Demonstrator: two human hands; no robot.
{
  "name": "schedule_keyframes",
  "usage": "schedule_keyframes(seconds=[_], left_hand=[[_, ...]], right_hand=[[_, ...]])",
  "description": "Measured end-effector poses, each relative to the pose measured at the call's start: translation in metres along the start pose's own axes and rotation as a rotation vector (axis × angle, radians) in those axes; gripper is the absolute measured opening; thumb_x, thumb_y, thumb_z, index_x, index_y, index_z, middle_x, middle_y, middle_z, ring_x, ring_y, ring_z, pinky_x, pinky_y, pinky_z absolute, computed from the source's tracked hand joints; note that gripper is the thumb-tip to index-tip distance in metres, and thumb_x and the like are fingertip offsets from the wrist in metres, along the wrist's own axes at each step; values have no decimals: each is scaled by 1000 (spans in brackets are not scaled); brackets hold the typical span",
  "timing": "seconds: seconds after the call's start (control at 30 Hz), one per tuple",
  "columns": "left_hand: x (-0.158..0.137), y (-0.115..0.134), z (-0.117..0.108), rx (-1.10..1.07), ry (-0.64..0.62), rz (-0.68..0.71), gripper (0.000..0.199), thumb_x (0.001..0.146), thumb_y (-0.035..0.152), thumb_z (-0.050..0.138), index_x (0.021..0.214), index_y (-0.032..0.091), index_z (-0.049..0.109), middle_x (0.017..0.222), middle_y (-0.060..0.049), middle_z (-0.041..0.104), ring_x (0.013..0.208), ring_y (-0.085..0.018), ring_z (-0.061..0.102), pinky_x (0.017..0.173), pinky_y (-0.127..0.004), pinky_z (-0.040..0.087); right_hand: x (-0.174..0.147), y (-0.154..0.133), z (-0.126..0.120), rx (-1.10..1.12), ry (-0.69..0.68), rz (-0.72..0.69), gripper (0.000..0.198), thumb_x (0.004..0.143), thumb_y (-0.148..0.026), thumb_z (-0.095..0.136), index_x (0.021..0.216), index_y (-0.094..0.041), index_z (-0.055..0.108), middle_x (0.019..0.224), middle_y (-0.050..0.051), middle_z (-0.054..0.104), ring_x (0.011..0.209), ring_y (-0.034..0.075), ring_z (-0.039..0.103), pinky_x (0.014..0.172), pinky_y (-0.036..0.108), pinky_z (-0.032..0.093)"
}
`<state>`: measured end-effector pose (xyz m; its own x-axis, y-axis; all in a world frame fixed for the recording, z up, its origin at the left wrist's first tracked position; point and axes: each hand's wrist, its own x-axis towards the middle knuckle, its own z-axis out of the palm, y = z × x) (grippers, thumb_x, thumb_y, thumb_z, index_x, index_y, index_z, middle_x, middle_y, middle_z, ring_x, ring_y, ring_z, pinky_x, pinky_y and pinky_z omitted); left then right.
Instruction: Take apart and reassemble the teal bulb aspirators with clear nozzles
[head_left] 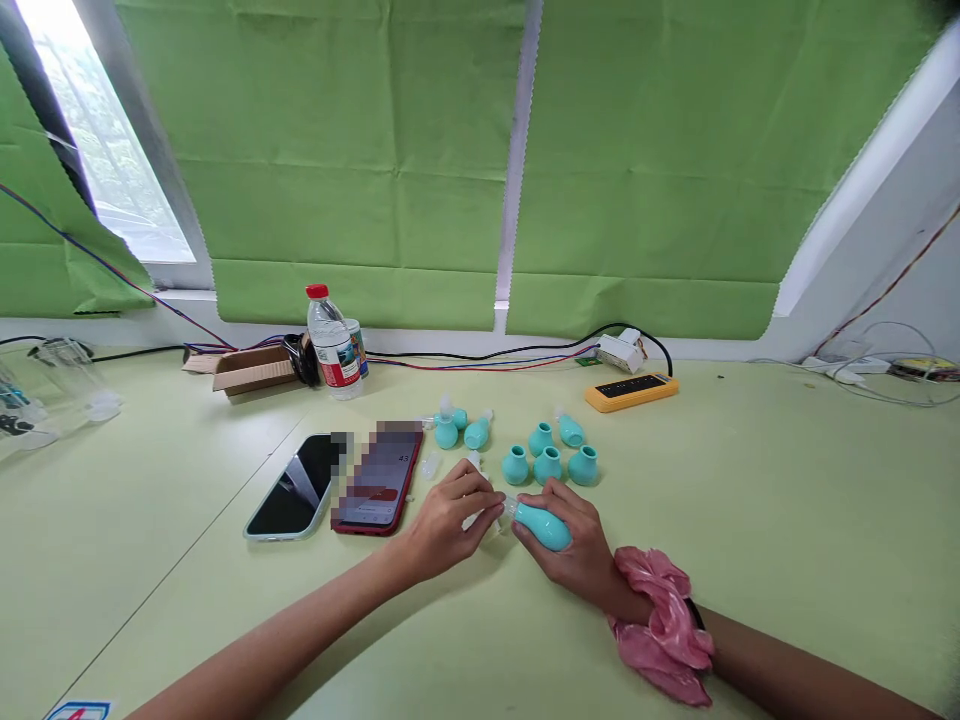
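Right hand (592, 555): grip closed around a glossy teal teardrop-shaped bulb (546, 528), held over the pale yellow-green bench (787, 500), tip end pointing left. Left hand (457, 512): grip pinched nearly closed at the bulb's clear tip (511, 506); can't tell if fingers hide another piece. Four open-mouthed round teal bulbs (548, 468) stand just beyond; red-cased smartphone (388, 490) left.
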<state>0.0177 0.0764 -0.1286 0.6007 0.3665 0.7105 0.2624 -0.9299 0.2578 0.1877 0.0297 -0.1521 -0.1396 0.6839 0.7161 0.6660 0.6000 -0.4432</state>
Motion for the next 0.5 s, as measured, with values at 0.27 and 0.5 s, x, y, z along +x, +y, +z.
schedule_keyframes(seconds=[0.27, 0.5], left_hand=[[-1, 7, 6, 214, 24, 107, 16, 77, 11, 46, 63, 12, 55, 60, -6, 54, 65, -14, 40, 53, -25, 40], [-1, 11, 4, 87, -138, -88, 17, 80, 14, 38, 68, 12, 50, 66, -6, 52, 68, -15, 41, 56, -27, 41]], right_hand=[[-2, 1, 0, -30, -19, -27, 20, 70, -23, 56, 89, -17, 56, 66, 3, 47, 59, 14, 48, 51, 26, 41], [-2, 3, 1, -21, -12, -54, 22, 69, -23, 57, 89, -17, 57, 66, 2, 47, 59, 13, 48, 51, 26, 41]])
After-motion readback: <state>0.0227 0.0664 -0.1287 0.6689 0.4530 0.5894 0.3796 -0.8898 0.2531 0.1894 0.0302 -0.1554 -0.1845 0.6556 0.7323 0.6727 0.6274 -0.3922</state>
